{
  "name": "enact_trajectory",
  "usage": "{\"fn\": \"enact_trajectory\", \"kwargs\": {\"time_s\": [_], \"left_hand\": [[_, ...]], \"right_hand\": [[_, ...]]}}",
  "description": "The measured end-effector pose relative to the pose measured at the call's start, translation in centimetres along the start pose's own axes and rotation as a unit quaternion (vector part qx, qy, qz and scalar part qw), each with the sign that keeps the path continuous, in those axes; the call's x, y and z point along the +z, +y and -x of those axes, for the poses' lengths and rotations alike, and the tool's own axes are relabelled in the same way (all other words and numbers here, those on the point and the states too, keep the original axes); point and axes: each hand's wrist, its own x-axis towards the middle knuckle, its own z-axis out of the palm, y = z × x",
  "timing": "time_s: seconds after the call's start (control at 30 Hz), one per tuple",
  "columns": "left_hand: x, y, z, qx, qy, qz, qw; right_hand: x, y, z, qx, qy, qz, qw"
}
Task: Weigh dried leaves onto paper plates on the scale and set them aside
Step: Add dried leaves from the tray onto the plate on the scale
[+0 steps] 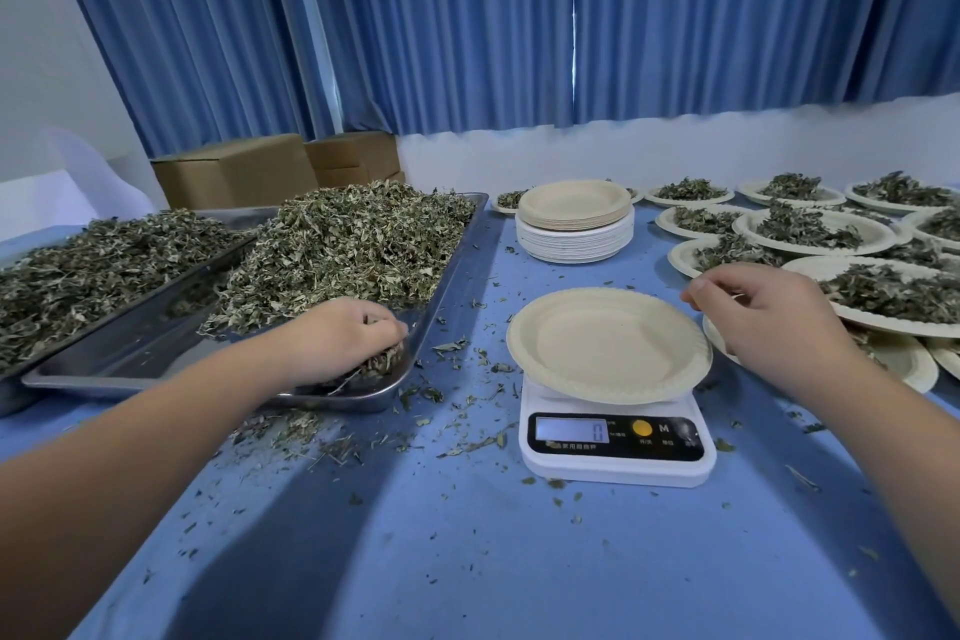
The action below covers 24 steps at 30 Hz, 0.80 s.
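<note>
- The left hand [345,338] is down in the near corner of the metal tray [130,353], fingers curled round a clump of dried leaves [353,244] at the foot of the big heap.
- The right hand [769,312] hovers just right of the scale, fingers loosely curled and drooping, with nothing in them that I can see.
- Between the two hands, a bare paper plate [608,343] sits on the white scale [615,437], overhanging it on all sides; the display reads 0.
- Under and beyond the right hand lie the filled plates [810,229], each with a mound of leaves, overlapping one another along the right side of the table.
- Behind the scale stands a stack of plates [574,218].
- Loose leaf crumbs [457,348] are scattered over the blue tablecloth [467,561], thickest beside the tray.
- Left of the tray is a second heap of leaves [78,270], on another metal tray.
- At the back: cardboard boxes [234,172] and blue curtains [467,16].
</note>
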Motion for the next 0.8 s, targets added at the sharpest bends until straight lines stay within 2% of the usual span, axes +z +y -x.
{"fn": "enact_trajectory", "kwargs": {"time_s": [0.17, 0.3, 0.5, 0.67, 0.8], "left_hand": [[-1.1, 3.7, -1.3, 0.040, 0.068, 0.036, 0.996], [-0.3, 8.7, -2.2, 0.119, 0.098, 0.071, 0.986], [3.2, 14.2, -2.9, 0.204, 0.064, 0.112, 0.970], [5.8, 15.1, -2.9, 0.203, -0.023, 0.052, 0.978], [5.7, 14.3, -2.4, 0.211, -0.029, 0.102, 0.972]], "right_hand": [[0.0, 0.0, -0.1, -0.005, 0.005, 0.001, 1.000], [0.1, 0.1, -0.2, -0.012, 0.007, 0.003, 1.000], [-0.1, -0.3, -0.1, -0.022, 0.013, 0.017, 1.000], [-0.1, -0.4, 0.0, -0.038, 0.020, 0.017, 0.999], [0.0, -0.3, -0.1, -0.051, 0.018, 0.029, 0.998]]}}
